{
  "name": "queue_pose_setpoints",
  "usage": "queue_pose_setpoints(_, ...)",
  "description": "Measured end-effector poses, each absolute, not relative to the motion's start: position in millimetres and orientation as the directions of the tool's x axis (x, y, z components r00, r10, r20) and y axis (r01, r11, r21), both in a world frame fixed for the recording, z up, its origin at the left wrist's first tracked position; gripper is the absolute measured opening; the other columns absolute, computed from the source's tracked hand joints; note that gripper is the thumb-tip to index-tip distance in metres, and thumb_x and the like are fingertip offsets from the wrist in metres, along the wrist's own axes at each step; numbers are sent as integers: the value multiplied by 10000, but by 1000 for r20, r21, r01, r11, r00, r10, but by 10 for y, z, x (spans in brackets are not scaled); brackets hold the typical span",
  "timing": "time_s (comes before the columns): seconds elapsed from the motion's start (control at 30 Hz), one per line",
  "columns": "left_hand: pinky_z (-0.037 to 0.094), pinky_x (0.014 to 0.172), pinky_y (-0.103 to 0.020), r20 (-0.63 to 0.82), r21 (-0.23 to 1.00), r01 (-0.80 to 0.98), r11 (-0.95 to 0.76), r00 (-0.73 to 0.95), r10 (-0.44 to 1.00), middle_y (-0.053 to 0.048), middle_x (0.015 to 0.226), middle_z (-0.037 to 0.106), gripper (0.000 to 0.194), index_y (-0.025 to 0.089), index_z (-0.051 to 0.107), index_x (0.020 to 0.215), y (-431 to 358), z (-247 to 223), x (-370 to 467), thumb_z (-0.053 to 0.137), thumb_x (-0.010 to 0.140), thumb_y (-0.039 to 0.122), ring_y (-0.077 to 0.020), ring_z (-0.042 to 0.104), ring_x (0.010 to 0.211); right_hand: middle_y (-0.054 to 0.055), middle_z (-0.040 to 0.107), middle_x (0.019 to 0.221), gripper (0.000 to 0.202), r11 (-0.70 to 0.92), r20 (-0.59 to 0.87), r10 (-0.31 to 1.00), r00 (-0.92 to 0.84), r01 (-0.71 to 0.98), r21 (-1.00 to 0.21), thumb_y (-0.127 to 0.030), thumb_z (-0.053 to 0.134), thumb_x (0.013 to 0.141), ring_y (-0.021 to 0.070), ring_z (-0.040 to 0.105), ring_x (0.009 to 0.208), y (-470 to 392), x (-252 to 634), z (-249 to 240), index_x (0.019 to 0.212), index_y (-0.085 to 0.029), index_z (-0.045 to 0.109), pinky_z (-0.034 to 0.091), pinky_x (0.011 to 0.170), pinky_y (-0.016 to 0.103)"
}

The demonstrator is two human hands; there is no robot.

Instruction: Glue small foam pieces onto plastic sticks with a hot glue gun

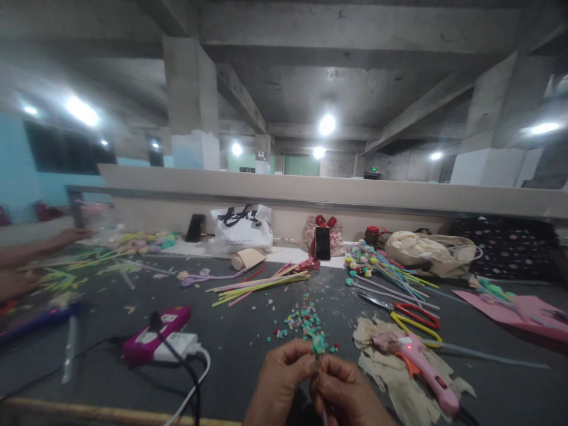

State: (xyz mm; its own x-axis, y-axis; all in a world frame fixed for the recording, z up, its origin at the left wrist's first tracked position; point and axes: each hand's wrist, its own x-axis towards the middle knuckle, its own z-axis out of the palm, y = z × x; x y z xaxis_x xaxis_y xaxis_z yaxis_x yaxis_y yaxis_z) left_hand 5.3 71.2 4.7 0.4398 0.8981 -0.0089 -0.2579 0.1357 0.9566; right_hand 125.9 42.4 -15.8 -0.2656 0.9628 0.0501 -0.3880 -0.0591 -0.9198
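At the table's near edge, my left hand point(283, 378) and my right hand point(348, 387) meet with fingertips pinched together. Between them rises a small teal-green flower head point(318, 343), and a thin pale stem point(324, 415) shows below my right fingers. Both hands grip this flower stem; the exact fingertip contact is partly hidden. Small green, red and cream bits point(306, 319) lie scattered just beyond my hands. To the right, a pink glue gun point(423, 367) rests on crumpled brownish paper point(377, 370), near scissors point(402, 313) with red and yellow handles.
Pastel fuzzy stems point(261, 285) lie mid-table, with bunched flower stems point(368, 260) behind right. A magenta power strip point(157, 334) with cables sits left. A phone point(322, 243) leans upright near a white bag point(242, 228). Another person's arms point(39, 251) reach in from the left.
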Motion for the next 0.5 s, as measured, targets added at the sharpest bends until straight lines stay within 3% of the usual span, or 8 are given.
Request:
queue_pose_setpoints(0.33,367,470,-220,16,955,-281,96,372,928,6,455,547,250,119,629,570,697,61,68,674,501,354,-104,469,433,-45,481,416,326,-4,98,965,-244,-388,-922,-425,641,585,21,354,319,421,1226,-162,558,-129,508,223,333,139)
queue_pose_setpoints(0.5,376,520,-224,45,958,-285,35,268,962,4,481,561,228,122,636,562,707,136,62,670,506,340,-113,479,487,-67,464,408,294,115,151,987,-60,-404,-908,-388,673,559,31,361,349,446,1149,-187,546,-139,518,246,354,141)
